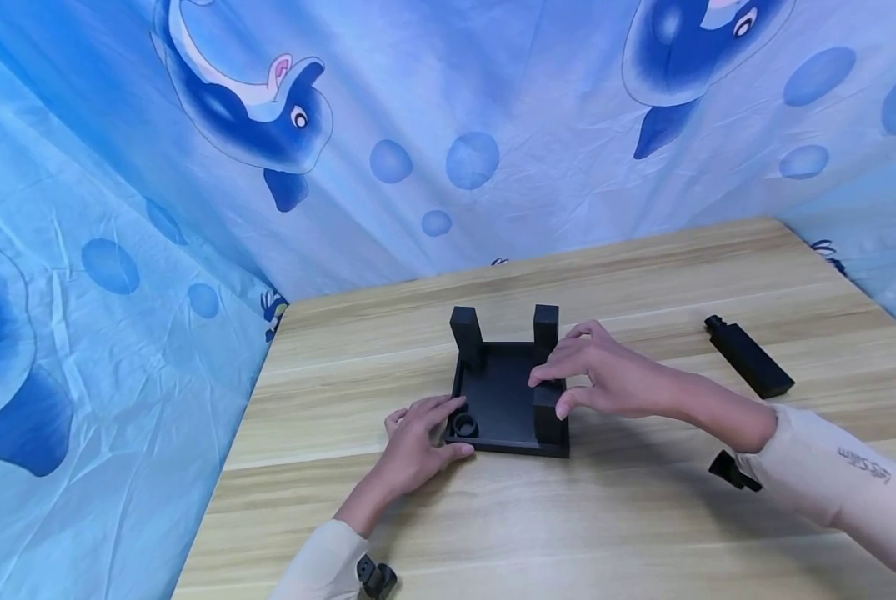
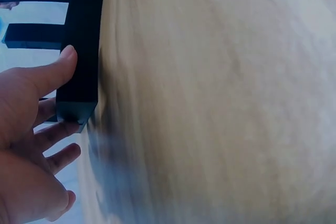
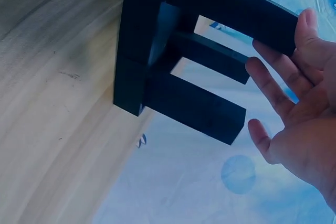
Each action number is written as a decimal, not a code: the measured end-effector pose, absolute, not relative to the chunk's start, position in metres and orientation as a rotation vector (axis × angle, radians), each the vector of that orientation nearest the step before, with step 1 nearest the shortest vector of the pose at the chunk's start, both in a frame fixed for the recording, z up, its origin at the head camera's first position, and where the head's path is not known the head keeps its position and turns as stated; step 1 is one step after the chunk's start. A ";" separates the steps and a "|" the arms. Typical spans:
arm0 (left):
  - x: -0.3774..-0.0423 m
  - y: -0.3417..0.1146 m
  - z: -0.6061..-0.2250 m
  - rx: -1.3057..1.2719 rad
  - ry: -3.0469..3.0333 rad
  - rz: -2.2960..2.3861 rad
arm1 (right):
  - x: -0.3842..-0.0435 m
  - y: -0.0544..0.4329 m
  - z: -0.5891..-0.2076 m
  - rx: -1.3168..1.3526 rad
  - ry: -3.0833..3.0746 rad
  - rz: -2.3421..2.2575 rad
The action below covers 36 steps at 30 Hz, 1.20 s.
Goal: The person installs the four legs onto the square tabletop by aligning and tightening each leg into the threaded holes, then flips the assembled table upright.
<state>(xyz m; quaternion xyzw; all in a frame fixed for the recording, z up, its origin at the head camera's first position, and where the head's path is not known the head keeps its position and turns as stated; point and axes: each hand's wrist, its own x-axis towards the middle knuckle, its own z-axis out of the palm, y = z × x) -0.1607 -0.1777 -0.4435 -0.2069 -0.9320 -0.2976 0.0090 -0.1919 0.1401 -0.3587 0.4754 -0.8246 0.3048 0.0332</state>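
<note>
A small black square table [image 1: 503, 392] lies upside down on the wooden worktop, three black legs rising from it. At its near left corner is a bare round socket [image 1: 465, 425]. My left hand [image 1: 417, 442] holds that corner, thumb [image 2: 65, 61] on the near side and fingers around the outer side. My right hand [image 1: 601, 375] grips the top of the near right leg [image 1: 548, 412] between thumb and fingers. The far left leg [image 1: 466, 333] and far right leg [image 1: 546, 325] stand untouched. In the right wrist view, the thumb [image 3: 308, 30] lies against the gripped leg's end.
A loose black leg [image 1: 748, 357] with a threaded end lies on the worktop [image 1: 643, 525] to the right, beyond my right forearm. Blue curtains [image 1: 417, 100] with whale prints hang behind the worktop and along its left side.
</note>
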 end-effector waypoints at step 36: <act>-0.158 -0.175 -0.438 -0.578 -2.922 -0.934 | -0.181 0.182 -0.352 1.126 -2.834 0.971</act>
